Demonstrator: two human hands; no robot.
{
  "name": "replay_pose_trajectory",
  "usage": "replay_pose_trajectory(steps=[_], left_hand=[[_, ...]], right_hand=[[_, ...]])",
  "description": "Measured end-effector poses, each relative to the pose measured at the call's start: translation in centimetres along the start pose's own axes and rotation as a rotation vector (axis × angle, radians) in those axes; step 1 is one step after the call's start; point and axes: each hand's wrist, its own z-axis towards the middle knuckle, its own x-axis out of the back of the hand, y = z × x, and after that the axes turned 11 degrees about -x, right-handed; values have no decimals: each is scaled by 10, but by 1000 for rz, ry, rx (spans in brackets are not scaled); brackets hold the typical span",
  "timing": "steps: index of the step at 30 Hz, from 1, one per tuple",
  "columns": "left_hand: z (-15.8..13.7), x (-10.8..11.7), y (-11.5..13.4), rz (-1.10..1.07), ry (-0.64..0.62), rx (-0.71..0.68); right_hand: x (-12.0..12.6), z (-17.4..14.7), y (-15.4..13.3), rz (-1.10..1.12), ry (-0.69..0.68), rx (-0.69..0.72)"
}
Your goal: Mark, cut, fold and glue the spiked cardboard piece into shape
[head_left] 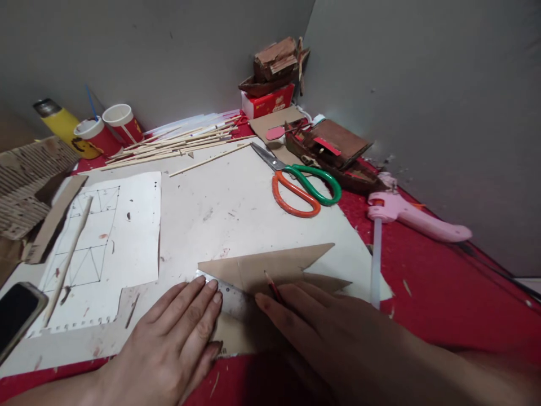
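Observation:
A cut piece of brown cardboard (253, 265) lies before me, its right side ending in two points. Across it runs a clear ruler (230, 293), partly covered by my hands. My left hand (175, 327) rests with its fingers stretched flat over the ruler's left end and the cardboard. My right hand (313, 321) is closed around a dark red pencil (274, 286), whose sharpened tip points away from me above the cardboard. The rest of the pencil is hidden under the fingers. Scissors (291, 177) with one orange and one green handle lie beyond the cardboard.
A pink glue gun (414, 214) with a glue stick is at right. Brown model boats (333, 149) stand at the back right. Wooden sticks (186, 141), paper cups (122, 121) and a yellow bottle (63, 124) are behind. A drawn sheet (135, 225) and phone (19, 316) lie left.

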Motion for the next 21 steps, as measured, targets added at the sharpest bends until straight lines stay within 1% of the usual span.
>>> replay_pose_trajectory(steps=[7,13,16,18,21], left_hand=[[-4,-2,1,-10,-26,12],[-5,-1,0,6,-56,-1],[-5,-1,-1,24,-64,-24],[-4,0,-2,30,-66,-30],[-2,2,-3,34,-89,-29]], right_hand=[[4,-1,3,3,34,10],[5,-4,6,-5,-2,46],[8,-3,5,-36,56,48],[9,-2,5,-54,67,35],[6,-3,6,-49,41,57]])
